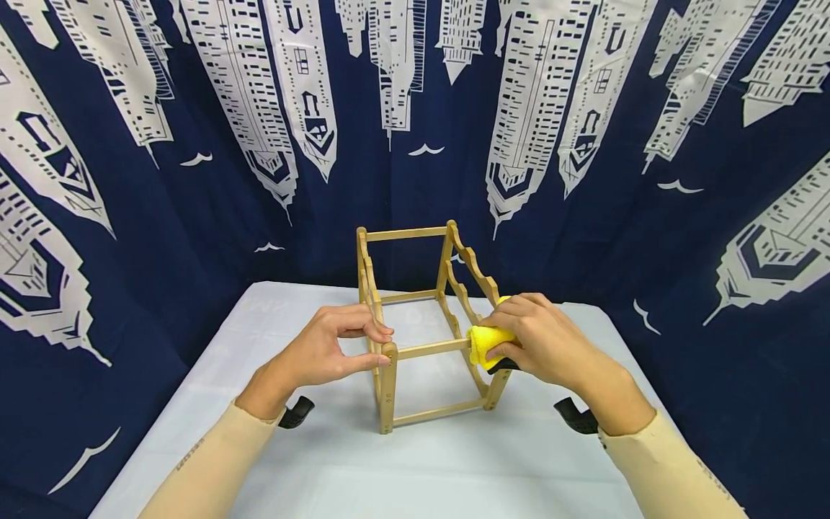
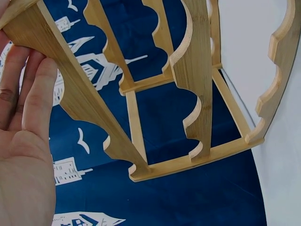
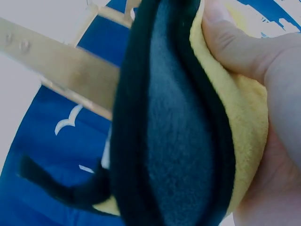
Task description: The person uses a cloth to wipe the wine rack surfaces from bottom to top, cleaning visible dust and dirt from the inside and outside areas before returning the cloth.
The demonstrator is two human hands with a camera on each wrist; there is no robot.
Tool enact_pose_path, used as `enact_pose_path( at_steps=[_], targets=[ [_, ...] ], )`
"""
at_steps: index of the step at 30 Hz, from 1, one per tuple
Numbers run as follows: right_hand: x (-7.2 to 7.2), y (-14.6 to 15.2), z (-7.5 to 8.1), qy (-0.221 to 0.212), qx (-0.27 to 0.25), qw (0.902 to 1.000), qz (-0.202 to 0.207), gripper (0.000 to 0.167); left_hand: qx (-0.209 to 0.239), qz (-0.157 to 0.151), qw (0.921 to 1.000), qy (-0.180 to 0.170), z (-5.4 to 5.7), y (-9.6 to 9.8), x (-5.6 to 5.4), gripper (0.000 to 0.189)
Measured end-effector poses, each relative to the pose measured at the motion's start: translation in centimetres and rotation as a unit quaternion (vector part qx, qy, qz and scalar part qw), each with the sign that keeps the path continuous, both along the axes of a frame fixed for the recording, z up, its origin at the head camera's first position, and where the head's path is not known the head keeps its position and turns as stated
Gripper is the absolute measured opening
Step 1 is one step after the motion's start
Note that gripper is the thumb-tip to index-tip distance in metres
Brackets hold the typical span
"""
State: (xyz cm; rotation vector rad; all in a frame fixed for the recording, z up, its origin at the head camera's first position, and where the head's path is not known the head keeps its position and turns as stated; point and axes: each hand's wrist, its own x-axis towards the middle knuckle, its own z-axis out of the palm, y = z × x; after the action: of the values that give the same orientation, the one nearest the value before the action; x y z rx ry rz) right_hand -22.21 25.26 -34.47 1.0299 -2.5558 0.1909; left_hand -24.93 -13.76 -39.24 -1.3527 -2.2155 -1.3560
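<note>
A light wooden rack (image 1: pixel 431 349) with scalloped side rails stands upright on the table. My left hand (image 1: pixel 333 346) holds its front left post near the top, thumb in front and fingers behind. In the left wrist view, the fingers (image 2: pixel 40 96) reach behind a scalloped rail (image 2: pixel 77 80). At the front right corner, my right hand (image 1: pixel 541 339) grips a yellow cloth (image 1: pixel 486 342) wrapped over the top of the rack. The right wrist view shows the cloth's dark grey and black part (image 3: pixel 178 117) hiding the upper end of the post (image 3: pixel 70 73).
The rack stands on a pale table covering (image 1: pixel 447 476). Behind and around the table hangs a dark blue curtain (image 1: pixel 402 187) printed with white buildings and birds. Black curved pieces (image 1: pixel 297 412) show beside both wrists.
</note>
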Motion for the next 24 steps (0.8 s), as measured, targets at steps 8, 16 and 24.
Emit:
enact_pose_path(
  at_steps=[8, 16, 24],
  targets=[
    [-0.3, -0.6, -0.8, 0.007, -0.033, 0.9993, 0.017, 0.039, 0.001, 0.001, 0.9999, -0.014, -0.1, -0.1, -0.1, 0.022],
    [-0.4, -1.1, -1.4, 0.008, -0.062, 0.9979, 0.018, 0.04, 0.009, 0.002, 0.9998, -0.019, -0.2, 0.0, -0.2, 0.024],
    [-0.5, -2.4, -1.7, -0.008, -0.074, 0.9969, 0.028, 0.037, 0.007, 0.006, 0.9998, -0.02, -0.3, -0.1, -0.1, 0.024]
  ],
)
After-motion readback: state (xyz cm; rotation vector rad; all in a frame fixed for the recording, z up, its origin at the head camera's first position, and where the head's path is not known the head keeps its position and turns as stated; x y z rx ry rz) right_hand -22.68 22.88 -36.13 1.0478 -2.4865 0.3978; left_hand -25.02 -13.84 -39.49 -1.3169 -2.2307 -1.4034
